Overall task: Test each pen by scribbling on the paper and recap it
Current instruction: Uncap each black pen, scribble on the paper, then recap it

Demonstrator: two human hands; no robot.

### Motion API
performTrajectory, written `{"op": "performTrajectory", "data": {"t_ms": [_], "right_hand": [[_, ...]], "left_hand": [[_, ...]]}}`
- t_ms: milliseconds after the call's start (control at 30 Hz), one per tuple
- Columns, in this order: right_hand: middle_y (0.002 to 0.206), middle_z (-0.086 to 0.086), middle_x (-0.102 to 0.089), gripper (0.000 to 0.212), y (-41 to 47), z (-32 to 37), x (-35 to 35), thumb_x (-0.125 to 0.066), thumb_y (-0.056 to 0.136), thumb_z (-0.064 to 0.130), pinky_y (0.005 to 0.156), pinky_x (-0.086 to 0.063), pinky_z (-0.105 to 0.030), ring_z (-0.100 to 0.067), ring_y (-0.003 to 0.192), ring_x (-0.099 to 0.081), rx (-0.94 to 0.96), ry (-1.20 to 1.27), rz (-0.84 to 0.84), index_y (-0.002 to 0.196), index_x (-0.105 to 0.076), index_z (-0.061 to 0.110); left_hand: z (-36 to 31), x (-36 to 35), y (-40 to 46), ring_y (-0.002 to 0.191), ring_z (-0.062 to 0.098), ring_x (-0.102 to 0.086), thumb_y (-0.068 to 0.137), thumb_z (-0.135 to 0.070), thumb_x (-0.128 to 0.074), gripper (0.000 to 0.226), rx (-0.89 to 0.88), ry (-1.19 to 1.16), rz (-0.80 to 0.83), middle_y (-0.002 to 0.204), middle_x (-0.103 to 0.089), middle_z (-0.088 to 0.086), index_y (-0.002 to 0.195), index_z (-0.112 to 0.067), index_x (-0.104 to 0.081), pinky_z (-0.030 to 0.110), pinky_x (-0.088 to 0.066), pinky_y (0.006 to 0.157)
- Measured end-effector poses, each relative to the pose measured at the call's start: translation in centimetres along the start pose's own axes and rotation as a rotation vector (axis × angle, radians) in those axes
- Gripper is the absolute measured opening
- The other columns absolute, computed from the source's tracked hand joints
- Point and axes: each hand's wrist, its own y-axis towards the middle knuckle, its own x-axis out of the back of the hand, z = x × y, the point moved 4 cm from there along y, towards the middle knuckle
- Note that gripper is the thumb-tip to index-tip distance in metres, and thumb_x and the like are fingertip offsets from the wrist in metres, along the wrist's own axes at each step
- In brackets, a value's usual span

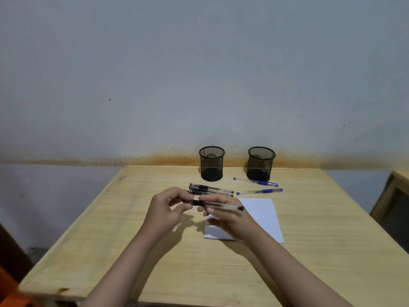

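Above the white paper (261,214), both hands hold one black pen (218,205) approx level: R hand (225,216) grips the barrel, L hand (168,207) pinches its cap end. Other black pens (211,189) lie just behind, blue pens (259,187) near two mesh cups (211,163).

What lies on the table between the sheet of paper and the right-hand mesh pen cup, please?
In the head view, two blue pens lie on the table between the paper and the right mesh cup.

Plain room, wooden desk (155,251), mesh pen cups (211,164), stained wall (155,85)
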Motion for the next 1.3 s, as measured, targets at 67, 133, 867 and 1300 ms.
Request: {"op": "performTrajectory", "data": {"t_ms": [67,133,867,1300], "right_hand": [[0.094,-0.015,-0.07,0.027,0.3,-0.2,-0.3,-0.053,0.091,0.005,0.068,-0.057,-0.03,-0.018,0.078,-0.065,-0.121,0.223,0.07,0.114,-0.066,0.0],[0.09,-0.018,-0.07,0.023,0.9,-1.0,-0.7,-0.054,0.092,0.007,0.061,-0.058,-0.028,-0.016,0.071,-0.064,-0.199,0.236,0.005,0.11,-0.066,-0.003],[0.086,-0.011,-0.07,0.024,10.4,-7.0,-6.4,-0.077,0.076,0.015,0.076,-0.058,-0.036,-0.021,0.081,-0.068,-0.161,-0.693,-0.33,0.096,-0.069,0.004],[0.088,-0.01,-0.072,0.014,11.1,-2.0,0.6,-0.066,0.084,0.015,0.062,-0.046,-0.022,-0.013,0.071,-0.06,0.04,-1.022,-0.504,0.09,-0.076,0.008]], "left_hand": [[0.3,0.6,0.3,0.089,0.004,-0.067,0.07,0.011,-0.072,0.037,-0.043,0.019,0.007,0.091,-0.071,-0.011,0.072,-0.025,-0.068,0.02,-0.052,0.086],[0.7,1.0,0.2,0.095,0.003,-0.066,0.07,0.007,-0.073,0.037,-0.098,0.087,0.019,0.095,-0.07,-0.014,0.074,-0.029,-0.068,0.023,-0.051,0.089],[10.8,6.6,-3.2,0.146,0.012,-0.006,0.084,-0.063,-0.029,0.068,0.311,0.814,0.282,0.158,-0.01,-0.009,0.145,-0.032,-0.026,0.045,-0.004,0.117],[10.7,6.7,-3.2,0.146,0.013,-0.008,0.069,-0.073,-0.013,0.086,0.299,0.829,0.272,0.158,-0.013,-0.009,0.143,-0.033,-0.029,0.045,-0.007,0.117]]}}
